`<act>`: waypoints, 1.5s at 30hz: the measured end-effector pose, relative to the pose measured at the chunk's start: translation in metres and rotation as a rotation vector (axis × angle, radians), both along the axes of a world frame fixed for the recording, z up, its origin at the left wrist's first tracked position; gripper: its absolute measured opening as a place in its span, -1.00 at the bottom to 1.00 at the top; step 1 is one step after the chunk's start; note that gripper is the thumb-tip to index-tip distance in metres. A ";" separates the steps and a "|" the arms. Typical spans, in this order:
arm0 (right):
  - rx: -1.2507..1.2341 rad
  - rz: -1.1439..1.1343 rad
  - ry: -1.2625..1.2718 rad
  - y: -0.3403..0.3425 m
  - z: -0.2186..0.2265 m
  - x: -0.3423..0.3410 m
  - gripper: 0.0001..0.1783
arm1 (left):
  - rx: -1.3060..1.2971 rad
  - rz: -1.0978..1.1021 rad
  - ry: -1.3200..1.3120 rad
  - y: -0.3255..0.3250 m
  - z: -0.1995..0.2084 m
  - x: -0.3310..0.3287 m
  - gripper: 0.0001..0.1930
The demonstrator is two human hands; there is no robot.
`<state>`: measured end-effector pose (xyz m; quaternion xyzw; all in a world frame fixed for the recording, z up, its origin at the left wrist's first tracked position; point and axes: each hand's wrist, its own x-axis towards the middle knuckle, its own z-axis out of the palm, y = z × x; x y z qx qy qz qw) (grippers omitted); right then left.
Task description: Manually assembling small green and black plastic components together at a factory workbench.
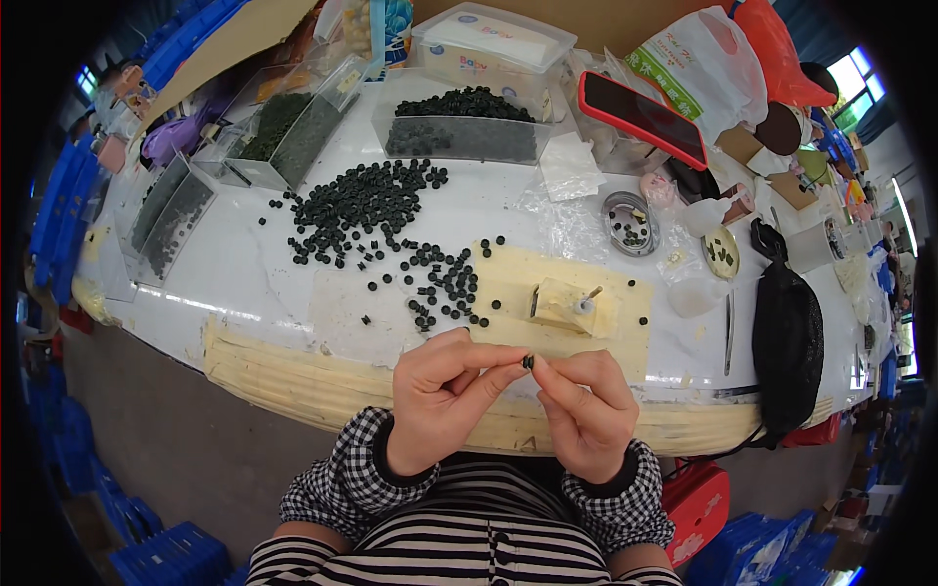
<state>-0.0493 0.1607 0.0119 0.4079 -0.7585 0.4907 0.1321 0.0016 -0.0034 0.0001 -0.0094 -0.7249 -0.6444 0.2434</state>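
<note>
Close to the table's front edge, my left hand [442, 393] and my right hand [592, 412] meet fingertip to fingertip. A small round black grooved piece [529, 362] is pinched between them, partly covered by the fingers. Just beyond my right hand stands a block wrapped in yellowish tape [557, 305], with a metal pin [592, 295] sticking up from it. That block rests on a yellow sheet [630, 342]. Beyond my left hand lies a loose spread of similar small black pieces [445, 283], running back into a larger heap [357, 205].
Transparent bins stand at the back, one with black pieces [464, 103], another with dark green ones [277, 122]. A red-cased phone [645, 117] leans at back right. Farther right are a roll of tape [630, 223], tweezers [729, 332] and a black mesh bag [789, 342].
</note>
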 end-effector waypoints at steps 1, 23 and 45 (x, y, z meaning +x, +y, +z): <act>-0.001 -0.001 -0.002 0.000 0.000 0.000 -0.57 | -0.005 -0.001 -0.004 0.000 0.001 0.000 -0.76; 0.002 0.007 -0.063 0.001 0.001 0.002 -0.57 | -0.004 -0.023 -0.011 -0.001 0.002 0.001 -0.73; 0.004 0.022 -0.061 0.001 -0.001 0.000 -0.54 | -0.005 0.000 -0.042 0.000 0.002 0.001 -0.75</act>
